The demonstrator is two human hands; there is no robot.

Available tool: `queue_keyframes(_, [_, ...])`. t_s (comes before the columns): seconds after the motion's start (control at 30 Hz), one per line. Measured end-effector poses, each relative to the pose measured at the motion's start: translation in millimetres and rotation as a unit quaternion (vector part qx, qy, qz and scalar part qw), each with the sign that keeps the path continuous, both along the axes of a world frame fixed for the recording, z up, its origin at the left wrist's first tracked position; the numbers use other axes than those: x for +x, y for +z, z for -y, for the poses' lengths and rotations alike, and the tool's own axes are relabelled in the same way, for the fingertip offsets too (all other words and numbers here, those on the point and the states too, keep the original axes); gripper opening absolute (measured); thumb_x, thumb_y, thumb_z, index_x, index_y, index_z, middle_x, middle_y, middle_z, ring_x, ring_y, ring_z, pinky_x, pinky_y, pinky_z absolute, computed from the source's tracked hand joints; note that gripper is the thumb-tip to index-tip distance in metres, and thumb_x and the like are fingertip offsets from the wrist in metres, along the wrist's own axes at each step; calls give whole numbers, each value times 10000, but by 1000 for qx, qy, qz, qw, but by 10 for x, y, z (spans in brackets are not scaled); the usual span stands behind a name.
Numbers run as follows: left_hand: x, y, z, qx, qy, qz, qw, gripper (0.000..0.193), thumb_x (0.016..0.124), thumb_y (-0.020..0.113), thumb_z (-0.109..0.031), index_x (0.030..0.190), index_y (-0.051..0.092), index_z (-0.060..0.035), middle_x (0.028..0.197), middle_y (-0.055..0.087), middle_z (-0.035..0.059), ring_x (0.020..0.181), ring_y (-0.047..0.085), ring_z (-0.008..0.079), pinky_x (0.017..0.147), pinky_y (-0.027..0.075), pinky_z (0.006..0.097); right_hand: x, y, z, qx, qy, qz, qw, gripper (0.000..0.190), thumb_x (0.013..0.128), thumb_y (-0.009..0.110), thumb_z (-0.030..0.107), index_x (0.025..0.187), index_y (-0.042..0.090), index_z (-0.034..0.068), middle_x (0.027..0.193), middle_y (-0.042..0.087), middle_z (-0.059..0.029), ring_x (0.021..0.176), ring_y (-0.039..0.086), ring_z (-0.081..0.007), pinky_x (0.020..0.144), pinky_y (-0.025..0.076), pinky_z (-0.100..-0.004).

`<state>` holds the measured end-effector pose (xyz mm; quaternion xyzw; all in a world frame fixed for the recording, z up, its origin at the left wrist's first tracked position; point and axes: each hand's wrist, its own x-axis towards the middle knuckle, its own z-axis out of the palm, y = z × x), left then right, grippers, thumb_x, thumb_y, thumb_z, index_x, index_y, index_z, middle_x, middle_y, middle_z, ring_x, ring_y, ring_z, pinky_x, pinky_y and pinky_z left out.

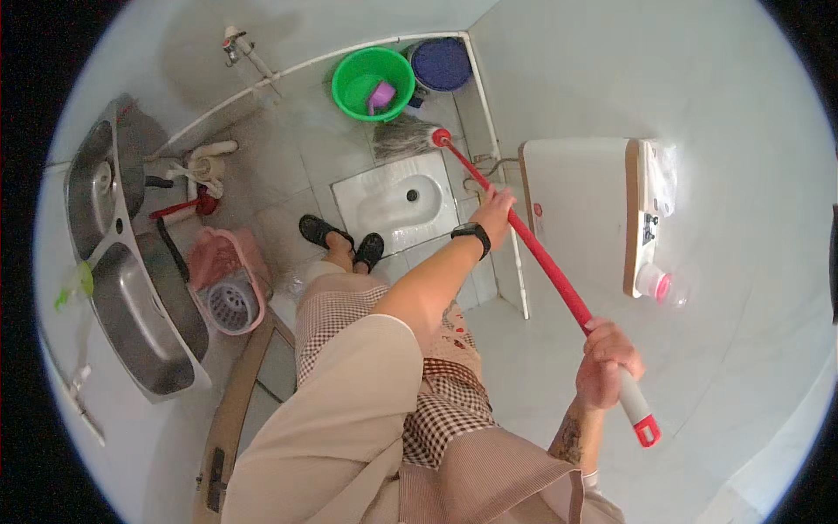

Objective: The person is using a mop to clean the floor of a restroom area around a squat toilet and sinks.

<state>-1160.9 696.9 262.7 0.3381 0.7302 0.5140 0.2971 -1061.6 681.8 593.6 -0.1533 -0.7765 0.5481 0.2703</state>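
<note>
A mop with a red handle slants across the view, its grey end grip low on the right. My left hand, a black watch on its wrist, grips the handle partway down. Higher up, my right hand is closed around the handle beside the grey grip. The wet mop strands spread over the grey floor tiles between a green basin and a white squat toilet. A purple scoop lies in the basin.
A dark-blue-lidded bucket stands in the far corner. At left are a double steel sink, a pink mop bucket with a grey wringer, and a red-handled tool. A white cabinet projects from the right wall.
</note>
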Motion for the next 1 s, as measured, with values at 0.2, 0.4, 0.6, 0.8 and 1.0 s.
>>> queue_keyframes(0.2, [363,245,7,29,-134,-58,989,186,733,612,-59,897,525,-46,948,567,166,1046,503,350,930,370,465,443,162,74,31,-109,10,993,282,860,533,238,659,452,58,556,403,-33,547,402,-181,706,415,-431])
queue_keyframes(0.4, [703,753,309,1,-167,-41,985,122,761,587,-64,868,530,-58,932,562,145,1001,508,334,872,394,440,656,731,-80,-4,-111,-27,993,266,878,491,218,666,427,71,547,400,-25,508,390,-165,561,367,-360])
queue_keyframes(0.6, [802,1554,403,7,-205,-15,979,141,802,595,-129,916,525,-83,945,558,104,1001,520,309,854,372,513,672,1404,-238,-24,-80,-148,985,288,864,503,228,629,400,98,522,410,-10,467,376,-119,449,338,-271])
queue_keyframes(0.8, [993,2298,590,172,-220,-42,959,169,782,620,-128,906,515,-78,884,550,121,922,529,330,814,391,458,712,2252,-333,-42,57,-313,947,263,708,626,196,561,419,129,419,410,50,328,404,-47,354,350,-144])
queue_keyframes(1.0, [920,2434,761,163,-183,15,969,195,765,639,-102,895,500,-59,855,541,140,867,526,349,755,419,456,746,2504,-403,-91,106,-261,955,245,639,650,154,495,452,162,384,457,63,323,447,-15,379,408,-104])
